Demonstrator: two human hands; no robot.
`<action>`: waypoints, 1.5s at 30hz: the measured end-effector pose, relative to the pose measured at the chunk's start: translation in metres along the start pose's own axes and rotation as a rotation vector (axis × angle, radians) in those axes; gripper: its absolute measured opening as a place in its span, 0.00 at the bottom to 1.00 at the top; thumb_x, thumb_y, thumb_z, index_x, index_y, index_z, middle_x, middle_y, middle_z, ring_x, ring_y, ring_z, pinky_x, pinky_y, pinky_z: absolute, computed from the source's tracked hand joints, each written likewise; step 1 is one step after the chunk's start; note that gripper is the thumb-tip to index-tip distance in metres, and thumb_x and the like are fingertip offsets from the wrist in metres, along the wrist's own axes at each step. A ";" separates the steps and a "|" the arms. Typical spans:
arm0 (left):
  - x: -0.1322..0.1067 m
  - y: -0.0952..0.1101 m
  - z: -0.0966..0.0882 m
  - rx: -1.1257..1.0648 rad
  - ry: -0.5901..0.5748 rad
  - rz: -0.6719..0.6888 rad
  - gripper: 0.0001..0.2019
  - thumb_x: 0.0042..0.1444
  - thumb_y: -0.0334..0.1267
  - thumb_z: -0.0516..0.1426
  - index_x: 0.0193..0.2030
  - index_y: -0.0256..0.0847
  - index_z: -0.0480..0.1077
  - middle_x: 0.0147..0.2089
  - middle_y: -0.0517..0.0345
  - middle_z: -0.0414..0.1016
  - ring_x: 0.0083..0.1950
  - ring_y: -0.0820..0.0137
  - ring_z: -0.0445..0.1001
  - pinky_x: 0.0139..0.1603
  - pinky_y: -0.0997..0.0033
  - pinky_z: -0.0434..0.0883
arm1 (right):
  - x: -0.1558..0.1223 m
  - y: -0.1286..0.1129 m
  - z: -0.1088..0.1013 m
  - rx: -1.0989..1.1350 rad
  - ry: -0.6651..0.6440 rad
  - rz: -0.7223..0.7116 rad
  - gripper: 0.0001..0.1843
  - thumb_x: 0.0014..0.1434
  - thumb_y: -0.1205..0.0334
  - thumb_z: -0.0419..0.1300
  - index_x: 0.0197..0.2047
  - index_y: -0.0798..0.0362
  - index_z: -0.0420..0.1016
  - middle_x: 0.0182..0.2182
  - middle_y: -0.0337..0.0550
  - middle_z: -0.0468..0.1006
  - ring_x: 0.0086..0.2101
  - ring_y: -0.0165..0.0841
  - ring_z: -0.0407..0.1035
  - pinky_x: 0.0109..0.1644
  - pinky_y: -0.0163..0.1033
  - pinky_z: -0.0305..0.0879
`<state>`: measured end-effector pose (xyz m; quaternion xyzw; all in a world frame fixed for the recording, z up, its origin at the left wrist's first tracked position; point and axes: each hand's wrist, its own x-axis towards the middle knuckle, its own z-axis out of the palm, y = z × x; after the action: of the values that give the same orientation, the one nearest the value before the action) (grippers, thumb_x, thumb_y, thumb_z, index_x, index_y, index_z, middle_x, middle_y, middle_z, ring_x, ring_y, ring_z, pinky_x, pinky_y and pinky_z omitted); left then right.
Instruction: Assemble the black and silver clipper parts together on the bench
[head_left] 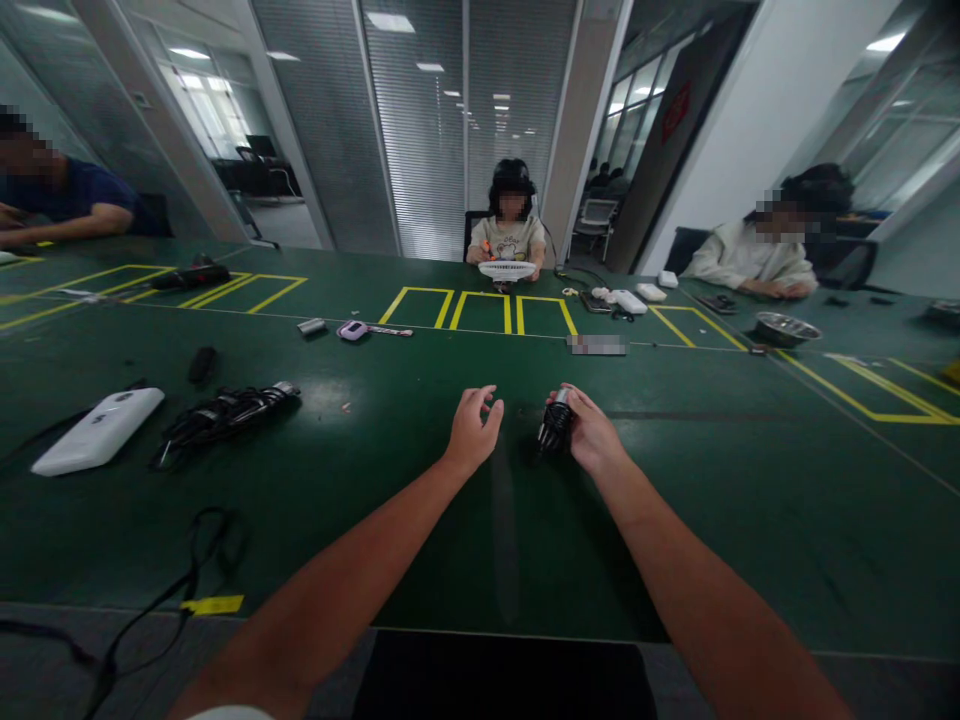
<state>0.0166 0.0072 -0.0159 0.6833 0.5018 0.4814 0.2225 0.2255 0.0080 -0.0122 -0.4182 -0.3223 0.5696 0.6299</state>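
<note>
My right hand (pixel 595 430) grips a coiled black cable (pixel 553 430) with a silver end at the top, near the middle of the green table (pixel 420 500). To its left, across a small gap, my left hand (pixel 474 428) hovers with its fingers loosely curved and apart, and nothing in it. Farther left lies a larger bundle of black cables (pixel 225 412), also with a silver tip. Beside that bundle are a white flat device (pixel 101 430) and a small black object (pixel 202 365).
A silver cylinder (pixel 311 327) and a lilac gadget with a strap (pixel 352 331) lie ahead. A metal bowl (pixel 787 328) stands at right. Across the table a person (pixel 506 225) holds a white round object (pixel 507 270). A black strap (pixel 187 580) hangs over the front edge.
</note>
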 end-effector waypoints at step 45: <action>0.003 -0.012 -0.003 0.071 -0.149 -0.058 0.10 0.64 0.39 0.51 0.43 0.38 0.72 0.46 0.51 0.70 0.46 0.66 0.69 0.48 0.65 0.69 | 0.045 -0.145 -0.255 -1.807 0.929 0.426 0.22 0.58 0.58 0.58 0.52 0.61 0.76 0.41 0.75 0.72 0.50 0.52 0.66 0.42 0.54 0.49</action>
<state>0.0085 0.0143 -0.0221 0.7099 0.5202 0.4045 0.2486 0.5213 0.0112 0.0013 -0.9612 -0.2742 -0.0024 0.0300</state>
